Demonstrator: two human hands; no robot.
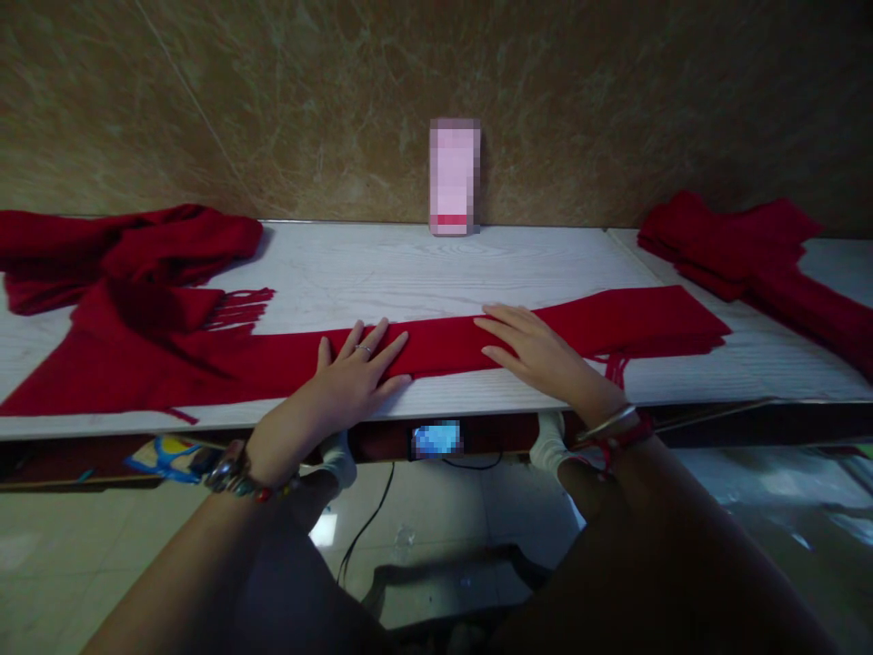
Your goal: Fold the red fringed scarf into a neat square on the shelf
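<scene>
A long red scarf [440,347] lies across the white wood-grain table [355,259], folded into a narrow strip over its middle and right part. My left hand [355,368] rests flat on the strip with its fingers spread. To the right, my right hand [532,350] also lies on the scarf, fingers stretched out and pointing left. At its left the scarf widens into a loose, rumpled part near a red fringe [242,309]. A few fringe threads [617,368] hang out below the strip at the right.
Bunched red cloth [184,241] lies at the back left, and more folded red cloth [737,241] at the right. A blurred pink box-shaped thing [454,177] stands against the brown marbled wall [327,109]. Below the table edge are a lit phone screen [436,439] and a black cable [372,518].
</scene>
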